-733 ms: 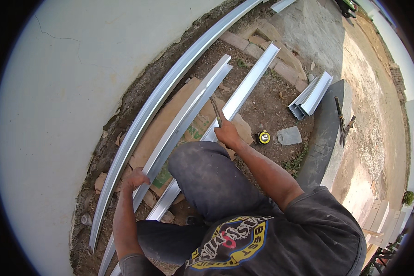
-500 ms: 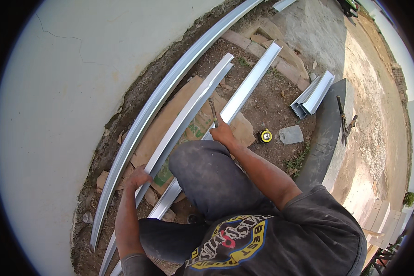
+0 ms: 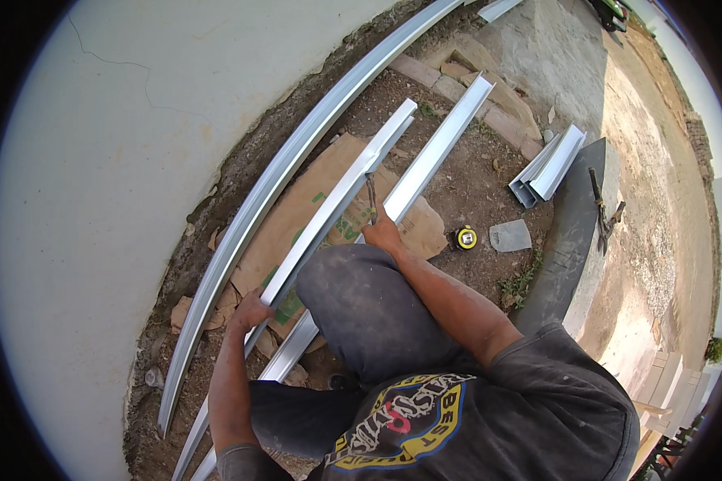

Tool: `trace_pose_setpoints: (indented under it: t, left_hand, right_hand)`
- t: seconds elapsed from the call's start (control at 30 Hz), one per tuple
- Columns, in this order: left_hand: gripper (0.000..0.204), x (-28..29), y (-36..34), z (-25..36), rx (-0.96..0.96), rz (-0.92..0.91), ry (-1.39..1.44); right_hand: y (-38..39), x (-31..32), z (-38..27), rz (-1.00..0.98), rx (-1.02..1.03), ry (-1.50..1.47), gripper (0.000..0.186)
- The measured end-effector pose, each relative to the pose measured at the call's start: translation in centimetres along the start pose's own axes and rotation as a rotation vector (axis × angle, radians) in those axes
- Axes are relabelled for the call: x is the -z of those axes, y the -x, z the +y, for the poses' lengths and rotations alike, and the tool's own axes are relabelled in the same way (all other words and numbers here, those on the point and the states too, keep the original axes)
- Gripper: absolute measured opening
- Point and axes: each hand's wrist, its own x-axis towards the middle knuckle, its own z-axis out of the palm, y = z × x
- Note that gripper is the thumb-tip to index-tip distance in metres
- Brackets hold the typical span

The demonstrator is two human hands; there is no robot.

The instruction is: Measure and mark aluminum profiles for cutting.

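Note:
My left hand (image 3: 251,311) is wrapped round a silver metal channel (image 3: 335,204), which has a small kink toward its far end. My right hand (image 3: 382,235) is closed on a slim metal hand tool (image 3: 371,197), possibly pliers or snips; its upper end reaches that channel's edge. Beside them lies another channel (image 3: 437,144), partly hidden by my bent knee (image 3: 353,297). Under the channels is a brown cardboard sheet (image 3: 273,232) with green print. A yellow-and-black tape measure (image 3: 464,237) lies right of my right hand, beside a small translucent sheet (image 3: 510,236).
A long channel (image 3: 249,232) runs along a cracked white wall (image 3: 80,216). Short channel pieces (image 3: 547,166) lie on the right, near a dark curved edge (image 3: 549,264). A long-handled dark tool (image 3: 600,210) lies there. Bricks (image 3: 481,112) border concrete paving (image 3: 545,56) at the back.
The held channel has shifted slightly to the right with my left hand, and its edge now meets the tool's upper end. My right hand is nearly unmoved.

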Motion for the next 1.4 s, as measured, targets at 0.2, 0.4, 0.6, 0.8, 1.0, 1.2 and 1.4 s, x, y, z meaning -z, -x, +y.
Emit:
trace_pose_setpoints:
  t: [0.2,0.4,0.6,0.8,1.0,1.2,1.4]
  left_hand:
    - [0.071,-0.4,0.3,-0.2,-0.049,0.021,0.008]
    - [0.064,1.2,1.2,1.6,-0.018,0.016,-0.005]
    - [0.057,8.5,3.8,-0.8,0.037,-0.023,-0.022]
    - [0.054,11.6,5.7,2.0,-0.057,-0.005,0.008]
    - [0.055,15.7,7.2,3.1,-0.029,0.027,0.044]
    - [0.061,19.7,7.8,-0.3,0.016,0.11,0.155]
    - [0.066,18.1,7.9,-2.3,-0.072,-0.075,0.25]
  right_hand:
    - [0.4,-0.9,-0.2,0.071,-0.11,-0.009,0.084]
    - [-0.8,-1.5,1.6,0.104,-0.06,0.006,0.065]
    - [1.2,-0.4,-1.4,0.01,0.192,-0.345,0.05]
    - [1.6,1.5,-6.9,0.033,0.255,-0.171,0.059]
    - [2.2,5.5,-12.9,0.077,0.343,0.107,0.073]
    - [6.4,6.7,-17.9,0.104,0.383,0.066,0.078]
    - [9.8,5.9,-17.6,0.26,0.303,0.101,0.082]
